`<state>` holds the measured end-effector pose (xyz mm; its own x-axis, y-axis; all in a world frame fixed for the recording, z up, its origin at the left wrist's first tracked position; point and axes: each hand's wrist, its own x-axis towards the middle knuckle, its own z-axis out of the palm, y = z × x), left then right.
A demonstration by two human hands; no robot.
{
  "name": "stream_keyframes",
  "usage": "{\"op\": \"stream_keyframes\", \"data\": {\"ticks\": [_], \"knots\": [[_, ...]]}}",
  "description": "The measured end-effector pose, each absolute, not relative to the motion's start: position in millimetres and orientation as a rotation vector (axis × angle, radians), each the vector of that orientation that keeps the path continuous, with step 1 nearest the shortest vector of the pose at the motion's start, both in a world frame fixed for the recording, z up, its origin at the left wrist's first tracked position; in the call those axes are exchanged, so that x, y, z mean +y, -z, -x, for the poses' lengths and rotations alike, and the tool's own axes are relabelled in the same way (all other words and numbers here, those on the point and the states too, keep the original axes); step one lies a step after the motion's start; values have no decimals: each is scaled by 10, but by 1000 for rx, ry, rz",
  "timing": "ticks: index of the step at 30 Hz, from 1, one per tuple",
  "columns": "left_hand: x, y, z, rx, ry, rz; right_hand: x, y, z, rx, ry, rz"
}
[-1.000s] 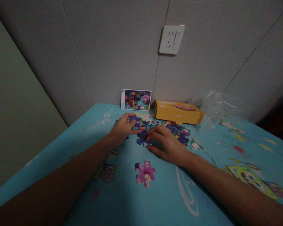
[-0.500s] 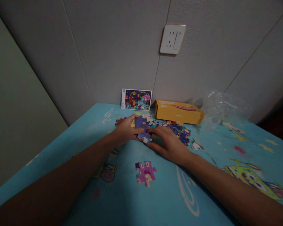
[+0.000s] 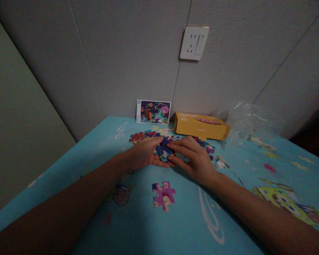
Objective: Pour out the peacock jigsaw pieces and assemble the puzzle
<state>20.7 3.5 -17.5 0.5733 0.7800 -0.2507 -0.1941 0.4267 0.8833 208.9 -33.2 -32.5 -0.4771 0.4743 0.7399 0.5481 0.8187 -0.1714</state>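
Note:
My left hand (image 3: 145,154) is closed around a few dark blue puzzle pieces (image 3: 164,151), thumb on top and fingers beneath. From the other side, the fingertips and thumb of my right hand (image 3: 194,157) grip the edge of the same pieces. Behind both hands lies a pile of colourful puzzle pieces (image 3: 142,135), partly covered by them. Closer to me, one pink and purple puzzle piece (image 3: 164,194) lies alone, face up.
A picture card (image 3: 154,112) leans on the wall beside a yellow box (image 3: 200,126). Crumpled clear plastic (image 3: 248,120) lies to the right. A blue cartoon-printed cloth (image 3: 138,226) covers the table, and a socket (image 3: 194,43) is on the wall.
The plain bluish-purple piece side no longer shows; dark printed pieces are now between my hands. My left hand has turned palm-up and shifted slightly toward me. The lone pink piece has stayed put.

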Motion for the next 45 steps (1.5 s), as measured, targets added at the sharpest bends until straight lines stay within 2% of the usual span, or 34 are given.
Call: {"op": "stream_keyframes", "data": {"ticks": [3, 9, 13, 18, 27, 37, 42, 45], "knots": [[-29, 170, -250, 653, -646, -1011, -307, 346, -2098, -2180, 122, 834], [171, 144, -173, 976, -1156, -798, -299, 438, -2108, -2434, 57, 1071], [278, 145, -93, 1036, -1316, -691, -306, 449, -2098, -2606, 9, 1094], [250, 146, -119, 1087, -1277, -747, -296, 381, -2099, -2586, -53, 1018], [182, 303, -192, 1159, -991, -1311, -327, 334, -2070, -2547, -195, 971], [191, 308, -181, 1205, -921, -1342, -345, 365, -2064, -2375, -424, 1004], [211, 348, -157, 1162, -942, -1405, -331, 368, -2091, -2303, -310, 843], [149, 324, -173, 986, -810, -1305, -312, 370, -2110, -2231, -200, 853]]}}
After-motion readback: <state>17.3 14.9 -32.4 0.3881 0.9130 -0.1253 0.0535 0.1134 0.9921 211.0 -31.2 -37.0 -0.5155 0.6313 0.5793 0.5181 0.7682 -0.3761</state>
